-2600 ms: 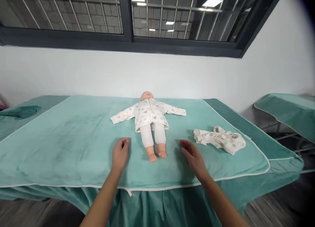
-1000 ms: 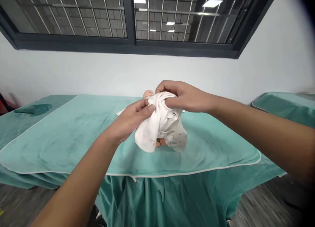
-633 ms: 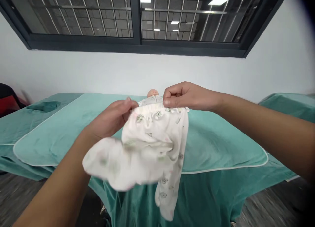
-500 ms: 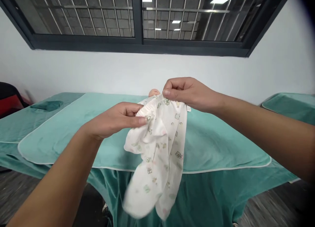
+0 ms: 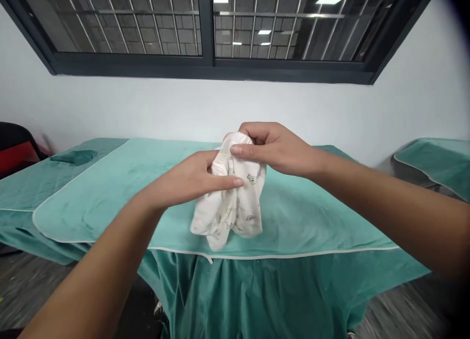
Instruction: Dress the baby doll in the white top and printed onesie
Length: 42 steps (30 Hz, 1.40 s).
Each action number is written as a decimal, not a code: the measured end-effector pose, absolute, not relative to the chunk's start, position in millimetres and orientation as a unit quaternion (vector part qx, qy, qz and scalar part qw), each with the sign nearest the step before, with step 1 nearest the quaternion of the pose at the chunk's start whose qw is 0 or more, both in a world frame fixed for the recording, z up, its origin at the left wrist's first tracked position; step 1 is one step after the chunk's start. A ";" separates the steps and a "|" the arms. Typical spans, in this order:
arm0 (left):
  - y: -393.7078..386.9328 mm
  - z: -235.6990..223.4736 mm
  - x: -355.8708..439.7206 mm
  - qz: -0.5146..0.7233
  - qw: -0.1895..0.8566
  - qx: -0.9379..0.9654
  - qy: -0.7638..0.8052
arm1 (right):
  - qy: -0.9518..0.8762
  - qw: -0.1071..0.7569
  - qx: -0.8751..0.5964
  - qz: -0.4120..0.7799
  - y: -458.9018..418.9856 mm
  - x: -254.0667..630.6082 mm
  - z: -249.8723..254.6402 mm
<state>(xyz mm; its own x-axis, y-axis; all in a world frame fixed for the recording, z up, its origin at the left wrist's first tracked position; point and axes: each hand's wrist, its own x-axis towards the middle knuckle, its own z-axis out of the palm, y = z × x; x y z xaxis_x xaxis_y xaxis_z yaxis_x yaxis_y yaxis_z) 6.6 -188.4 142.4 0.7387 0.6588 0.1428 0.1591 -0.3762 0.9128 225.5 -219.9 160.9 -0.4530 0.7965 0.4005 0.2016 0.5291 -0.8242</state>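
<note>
White baby pants (image 5: 246, 209) with small animal prints hang bunched up in front of me, above the near part of the bed. My left hand (image 5: 194, 180) grips the gathered cloth from the left, its thumb lying across the front. On the upper right, my right hand (image 5: 273, 148) pinches the top of the bundle between thumb and fingers. The fabric hides most of the fingers of both hands. Folds cover the waistband, so its position cannot be made out.
A light green velvety mat (image 5: 308, 221) with white piping lies on a bed draped in darker green cloth (image 5: 264, 295). Behind it is a white wall (image 5: 154, 106) below a dark-framed window (image 5: 207, 67). A black and red item (image 5: 18, 150) stands at the far left.
The pants' legs, hanging long before, are now gathered up into a short bundle. My right hand has moved slightly left and down, closer to my left hand. The rounded skin-coloured thing behind is now mostly hidden.
</note>
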 end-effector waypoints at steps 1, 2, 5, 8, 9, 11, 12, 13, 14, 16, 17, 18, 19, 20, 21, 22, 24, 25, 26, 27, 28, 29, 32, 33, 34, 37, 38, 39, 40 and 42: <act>-191.0 141.1 10.7 0.262 0.503 0.783 0.255 | -0.761 0.431 -0.320 0.365 -219.5 223.8 157.9; -192.5 139.5 14.4 0.292 0.521 0.763 0.246 | -0.748 0.447 -0.320 0.371 -218.8 223.2 154.6; -192.0 133.4 22.3 0.401 0.589 0.668 0.216 | -0.716 0.459 -0.336 0.406 -217.3 226.8 144.7; -190.1 123.8 26.2 0.402 0.652 0.613 0.193 | -0.680 0.471 -0.356 0.435 -217.8 229.5 139.5; -190.4 119.6 27.2 0.373 0.675 0.609 0.188 | -0.662 0.492 -0.358 0.437 -218.2 229.0 139.7; -192.5 111.0 28.5 0.287 0.715 0.611 0.182 | -0.627 0.539 -0.355 0.436 -218.6 226.9 141.4; -193.9 107.2 28.9 0.239 0.727 0.617 0.183 | -0.616 0.555 -0.351 0.436 -218.3 226.1 141.9; -195.1 104.3 29.1 0.201 0.732 0.624 0.185 | -0.610 0.562 -0.346 0.438 -217.8 225.8 141.3; -195.9 102.3 29.2 0.179 0.733 0.630 0.187 | -0.609 0.560 -0.343 0.445 -217.2 226.5 139.2; -195.4 100.8 29.2 0.195 0.729 0.628 0.188 | -0.619 0.526 -0.346 0.469 -216.7 230.0 130.6; -194.1 100.9 29.3 0.228 0.728 0.618 0.189 | -0.631 0.496 -0.352 0.482 -217.3 232.5 124.7; -192.5 101.0 29.5 0.268 0.729 0.601 0.192 | -0.649 0.456 -0.357 0.493 -218.8 234.8 118.2; -190.7 100.9 29.9 0.306 0.728 0.581 0.196 | -0.674 0.403 -0.359 0.505 -220.9 236.6 111.8; -189.0 100.3 30.4 0.335 0.727 0.563 0.204 | -0.698 0.343 -0.357 0.517 -223.6 237.9 105.8; -187.7 99.0 31.1 0.354 0.725 0.549 0.215 | -0.718 0.285 -0.354 0.527 -226.4 238.4 100.6; -186.9 97.2 31.8 0.364 0.724 0.539 0.227 | -0.728 0.243 -0.351 0.536 -229.0 238.4 96.2; -186.7 91.9 33.3 0.361 0.726 0.530 0.250 | -0.720 0.236 -0.365 0.541 -232.1 238.1 89.8; -187.1 88.9 34.0 0.357 0.728 0.526 0.256 | -0.702 0.271 -0.382 0.537 -232.3 238.1 87.4; -187.7 85.7 34.7 0.353 0.732 0.522 0.259 | -0.678 0.318 -0.396 0.531 -231.5 238.4 85.4; -188.3 82.4 35.5 0.347 0.737 0.518 0.260 | -0.652 0.364 -0.405 0.527 -230.1 238.7 83.7; -188.8 79.0 36.2 0.338 0.743 0.516 0.261 | -0.627 0.401 -0.409 0.528 -228.2 239.0 82.1; -189.2 75.6 37.0 0.326 0.748 0.516 0.261 | -0.604 0.429 -0.408 0.534 -226.2 238.8 80.6; -190.1 64.8 37.8 0.283 0.765 0.523 0.246 | -0.563 0.476 -0.391 0.550 -221.1 235.3 75.7; -190.5 61.3 37.3 0.271 0.772 0.527 0.230 | -0.556 0.486 -0.388 0.552 -219.8 233.4 73.8; -190.8 58.2 36.3 0.260 0.778 0.531 0.212 | -0.551 0.494 -0.385 0.552 -218.5 231.6 71.8; -191.2 52.5 32.2 0.220 0.792 0.540 0.184 | -0.547 0.504 -0.376 0.552 -215.3 229.4 65.7; -190.8 52.0 31.4 0.220 0.791 0.539 0.190 | -0.549 0.500 -0.376 0.554 -214.8 230.0 64.0; -189.9 52.2 31.2 0.233 0.788 0.534 0.199 | -0.552 0.491 -0.379 0.557 -214.9 231.1 62.7; -188.7 52.9 31.8 0.260 0.784 0.524 0.209 | -0.556 0.475 -0.386 0.562 -215.6 232.4 61.6; -185.3 54.4 35.2 0.337 0.771 0.493 0.223 | -0.573 0.416 -0.403 0.580 -218.8 234.8 59.9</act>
